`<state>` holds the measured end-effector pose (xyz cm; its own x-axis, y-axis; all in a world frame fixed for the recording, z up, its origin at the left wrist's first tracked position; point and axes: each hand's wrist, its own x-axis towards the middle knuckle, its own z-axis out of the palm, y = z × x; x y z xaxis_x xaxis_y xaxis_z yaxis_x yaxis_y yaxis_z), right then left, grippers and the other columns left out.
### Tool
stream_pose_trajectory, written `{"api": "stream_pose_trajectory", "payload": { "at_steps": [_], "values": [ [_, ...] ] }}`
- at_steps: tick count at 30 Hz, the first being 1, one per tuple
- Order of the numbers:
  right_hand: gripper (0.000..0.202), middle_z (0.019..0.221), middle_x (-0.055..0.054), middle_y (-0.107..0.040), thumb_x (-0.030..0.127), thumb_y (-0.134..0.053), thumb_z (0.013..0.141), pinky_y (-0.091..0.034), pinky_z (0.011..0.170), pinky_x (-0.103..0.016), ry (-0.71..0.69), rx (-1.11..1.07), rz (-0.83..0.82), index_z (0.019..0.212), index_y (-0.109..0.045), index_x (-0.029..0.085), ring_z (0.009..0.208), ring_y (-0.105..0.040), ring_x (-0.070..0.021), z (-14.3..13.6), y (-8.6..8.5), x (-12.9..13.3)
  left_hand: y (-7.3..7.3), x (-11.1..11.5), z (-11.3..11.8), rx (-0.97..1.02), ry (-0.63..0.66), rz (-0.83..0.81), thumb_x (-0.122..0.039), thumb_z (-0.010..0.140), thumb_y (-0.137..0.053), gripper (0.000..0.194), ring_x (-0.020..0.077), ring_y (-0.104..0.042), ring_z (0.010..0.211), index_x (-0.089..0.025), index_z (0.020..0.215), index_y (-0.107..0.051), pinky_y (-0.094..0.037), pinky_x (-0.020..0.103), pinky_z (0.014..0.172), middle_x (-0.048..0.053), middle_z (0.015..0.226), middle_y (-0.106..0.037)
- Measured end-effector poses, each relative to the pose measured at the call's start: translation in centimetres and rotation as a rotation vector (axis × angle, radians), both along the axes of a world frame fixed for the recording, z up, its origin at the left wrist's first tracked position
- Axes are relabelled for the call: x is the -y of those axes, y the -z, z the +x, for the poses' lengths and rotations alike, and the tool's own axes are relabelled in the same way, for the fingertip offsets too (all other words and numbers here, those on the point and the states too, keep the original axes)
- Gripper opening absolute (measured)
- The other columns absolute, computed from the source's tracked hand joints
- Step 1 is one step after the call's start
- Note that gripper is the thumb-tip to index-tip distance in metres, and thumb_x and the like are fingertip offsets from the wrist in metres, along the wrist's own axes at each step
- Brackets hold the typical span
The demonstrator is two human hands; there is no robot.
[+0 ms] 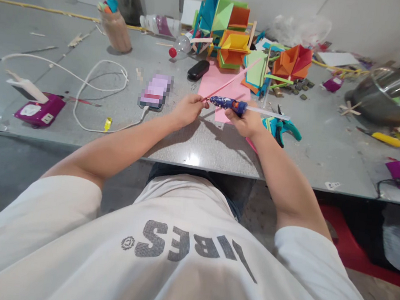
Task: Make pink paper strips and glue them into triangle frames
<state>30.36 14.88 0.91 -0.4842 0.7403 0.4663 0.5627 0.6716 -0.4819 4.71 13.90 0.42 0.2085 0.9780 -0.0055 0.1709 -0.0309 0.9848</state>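
Note:
My left hand [188, 111] is closed, pinching the near end of a thin pink paper strip [233, 80] that slants up to the right. In my right hand [250, 120] is a dark blue patterned hot glue gun [227, 104], its nozzle pointing left and meeting the strip at my left fingertips. A long translucent glue stick [272, 113] juts out of the gun's back. Beneath both lies a sheet of pink paper [208, 80] on the table. Teal-handled pliers [290, 129] rest just right of my right hand. Whether glue is on the strip is too small to tell.
Folded colored paper boxes [234, 15] stand at the back, with an orange one [293, 63] to their right. A phone [156, 90] on a white cable lies left. Further out are a metal bowl [374, 93], a black case [198, 70] and a purple box [40, 110].

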Motion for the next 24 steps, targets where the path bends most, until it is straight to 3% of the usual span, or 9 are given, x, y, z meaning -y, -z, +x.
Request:
{"api": "stream_pose_trajectory", "payload": {
  "at_steps": [6,14,20,24],
  "values": [
    [0.068,0.078,-0.010,-0.066,0.084,-0.052,0.104,-0.055,0.078,-0.043,-0.018,-0.042,-0.005,0.090,-0.074,0.021,0.079,-0.066,-0.0288,-0.1,0.1,-0.1,-0.7,0.2,0.3,0.109,-0.037,-0.099,-0.013,0.101,-0.053,0.023,0.0114,-0.026,0.050,-0.020,0.082,-0.065,-0.021,0.031,0.053,-0.007,0.056,-0.030],
    [0.054,0.079,-0.007,-0.060,0.076,-0.059,0.103,-0.050,0.076,-0.045,0.034,-0.061,0.004,0.088,-0.065,0.025,0.076,-0.057,-0.0270,0.0,0.4,-0.4,-0.4,-0.1,-0.2,0.191,-0.019,-0.145,-0.019,0.099,-0.058,0.019,0.0106,-0.024,0.051,-0.021,0.081,-0.065,-0.026,0.028,0.051,-0.007,0.059,-0.027],
    [0.066,0.076,-0.004,-0.055,0.092,-0.050,0.099,-0.046,0.071,-0.043,0.089,-0.057,0.048,0.086,-0.059,0.028,0.072,-0.051,-0.0244,0.3,0.2,-0.6,-0.5,0.0,-0.6,0.157,0.009,-0.135,-0.023,0.097,-0.059,0.019,0.0129,-0.024,0.053,-0.024,0.079,-0.061,-0.032,0.033,0.057,-0.006,0.060,-0.028],
    [0.076,0.075,-0.005,-0.057,0.102,-0.045,0.096,-0.046,0.066,-0.043,0.128,-0.139,0.027,0.085,-0.060,0.028,0.071,-0.053,-0.0241,1.4,0.2,-1.1,-0.6,0.0,-0.7,0.161,0.011,-0.138,-0.029,0.099,-0.059,0.022,0.0130,-0.024,0.053,-0.025,0.077,-0.056,-0.033,0.034,0.057,-0.006,0.061,-0.028]
  ]
}}
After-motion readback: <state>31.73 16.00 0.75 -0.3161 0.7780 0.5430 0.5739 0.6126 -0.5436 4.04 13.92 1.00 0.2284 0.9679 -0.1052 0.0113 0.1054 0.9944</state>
